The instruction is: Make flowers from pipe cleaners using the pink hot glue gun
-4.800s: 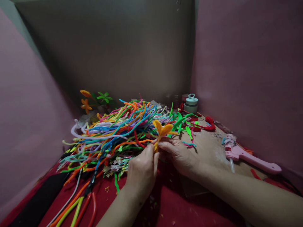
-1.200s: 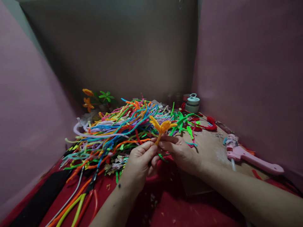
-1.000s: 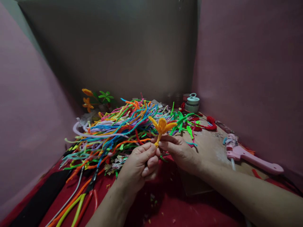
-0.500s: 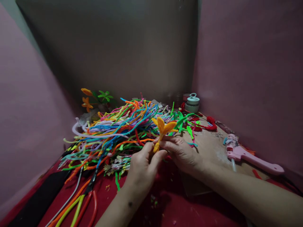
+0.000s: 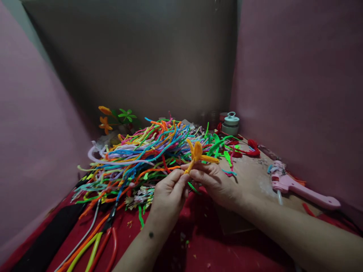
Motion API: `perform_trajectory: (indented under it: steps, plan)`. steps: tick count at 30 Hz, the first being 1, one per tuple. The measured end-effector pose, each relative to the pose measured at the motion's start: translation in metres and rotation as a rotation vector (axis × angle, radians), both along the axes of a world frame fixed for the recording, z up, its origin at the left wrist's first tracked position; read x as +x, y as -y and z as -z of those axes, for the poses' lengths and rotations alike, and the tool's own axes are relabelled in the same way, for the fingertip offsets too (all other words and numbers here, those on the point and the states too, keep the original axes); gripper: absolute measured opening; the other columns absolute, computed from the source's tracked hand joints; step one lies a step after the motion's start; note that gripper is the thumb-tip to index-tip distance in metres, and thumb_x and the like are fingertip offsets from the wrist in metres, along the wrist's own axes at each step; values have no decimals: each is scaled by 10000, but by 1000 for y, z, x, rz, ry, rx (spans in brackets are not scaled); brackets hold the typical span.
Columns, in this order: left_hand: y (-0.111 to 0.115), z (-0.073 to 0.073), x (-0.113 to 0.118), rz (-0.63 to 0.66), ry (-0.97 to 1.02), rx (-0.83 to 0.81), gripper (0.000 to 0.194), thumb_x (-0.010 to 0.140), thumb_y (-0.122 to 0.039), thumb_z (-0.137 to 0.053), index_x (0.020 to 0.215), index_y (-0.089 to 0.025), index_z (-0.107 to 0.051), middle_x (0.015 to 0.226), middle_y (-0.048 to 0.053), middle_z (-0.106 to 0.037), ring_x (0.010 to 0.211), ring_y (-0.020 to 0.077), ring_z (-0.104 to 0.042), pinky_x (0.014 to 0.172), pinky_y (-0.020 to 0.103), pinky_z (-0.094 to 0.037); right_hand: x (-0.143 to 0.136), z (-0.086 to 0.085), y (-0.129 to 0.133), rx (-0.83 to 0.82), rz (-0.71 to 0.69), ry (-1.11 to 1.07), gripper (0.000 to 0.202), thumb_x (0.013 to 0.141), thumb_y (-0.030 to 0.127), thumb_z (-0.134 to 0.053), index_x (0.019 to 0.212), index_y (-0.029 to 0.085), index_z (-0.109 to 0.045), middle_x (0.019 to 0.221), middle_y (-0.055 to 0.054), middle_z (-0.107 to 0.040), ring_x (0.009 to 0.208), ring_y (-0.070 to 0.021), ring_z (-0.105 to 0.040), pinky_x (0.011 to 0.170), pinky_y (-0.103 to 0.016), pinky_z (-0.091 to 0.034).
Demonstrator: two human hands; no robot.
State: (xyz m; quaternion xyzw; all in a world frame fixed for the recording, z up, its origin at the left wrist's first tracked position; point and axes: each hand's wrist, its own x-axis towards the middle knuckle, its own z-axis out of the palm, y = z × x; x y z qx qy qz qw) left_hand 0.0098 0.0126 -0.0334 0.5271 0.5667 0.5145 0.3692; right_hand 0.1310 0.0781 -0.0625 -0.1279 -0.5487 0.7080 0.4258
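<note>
An orange-yellow pipe-cleaner flower is held up between both hands, its petals spread and tilted to the right. My left hand pinches the lower end of its stem between thumb and fingers. Just beside it, my right hand grips the stem under the petals, fingertips nearly meeting the left ones. The stem's lowest part is hidden by the fingers. Behind the hands lies a large heap of many-coloured pipe cleaners. A green strand shows below the fingertips.
A pink hot glue gun lies on a tan board at right. Red-handled scissors rest at lower left on the red cloth. A pale green jar and finished-looking flowers stand at the back.
The flower has tipped to the right and its petals have turned. Both hands have come closer together on the stem, with the left thumb now lower against it.
</note>
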Motion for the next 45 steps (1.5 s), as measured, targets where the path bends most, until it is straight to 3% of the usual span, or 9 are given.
perform_trajectory:
  steps: [6,12,15,20,25,31,34,37,45]
  plan:
    - [3,-4,-2,225,555,-236,190,777,-342,-592,733,-165,-542,432,-94,-377,305,1,-203,318,119,-160,2,-6,2,6,17,5,198,775,278,-628,940,199,-704,723,0,-616,679,-122,-515,690,-266,-405]
    - [0,-1,-11,451,708,-305,201,813,-327,-542,713,-153,-564,416,-106,-351,272,-5,-103,270,128,-215,3,-7,4,76,-7,-41,185,786,289,-610,933,210,-690,695,10,-573,622,-110,-465,598,-252,-355]
    - [-1,-1,-9,392,535,-291,229,818,-368,-519,738,-161,-574,425,-90,-394,272,10,-160,285,137,-197,1,-3,4,-2,5,-42,161,781,308,-619,859,190,-694,677,10,-550,589,-98,-430,552,-241,-320]
    - [-1,7,-5,11,-250,101,184,783,-326,-567,903,-199,-625,677,4,-610,531,117,-529,507,206,-375,-2,2,2,-99,82,-26,170,741,332,-660,785,169,-688,643,23,-508,533,-74,-346,493,-225,-262]
    - [-2,18,-7,-92,-599,308,159,831,-235,-475,774,-204,-620,654,9,-568,572,130,-512,588,229,-349,-1,-3,4,-41,162,112,210,740,329,-650,891,196,-707,706,7,-565,607,-99,-413,532,-220,-316]
    - [-1,1,-3,0,-135,40,180,822,-306,-499,884,-198,-629,487,-65,-402,414,73,-326,420,183,-256,-1,-8,6,62,81,78,210,748,331,-640,923,236,-709,812,0,-646,709,-128,-522,734,-272,-417]
    - [0,-6,-1,70,167,-128,182,777,-348,-562,752,-171,-595,431,-82,-385,342,42,-277,352,161,-193,0,-5,5,42,74,49,179,759,316,-633,891,228,-715,849,-12,-668,772,-152,-565,793,-308,-427]
    - [0,-6,-2,158,362,-194,266,749,-374,-599,618,-161,-509,402,-78,-412,289,21,-256,304,142,-181,1,-3,3,38,100,46,164,748,294,-650,875,216,-718,838,-12,-674,790,-163,-575,789,-321,-429]
    - [-2,0,-11,421,738,-292,152,812,-275,-549,735,-144,-545,431,-97,-401,260,-7,-124,227,107,-249,0,-4,1,-40,-4,-22,212,751,248,-640,946,203,-710,870,-24,-681,815,-158,-578,792,-294,-421]
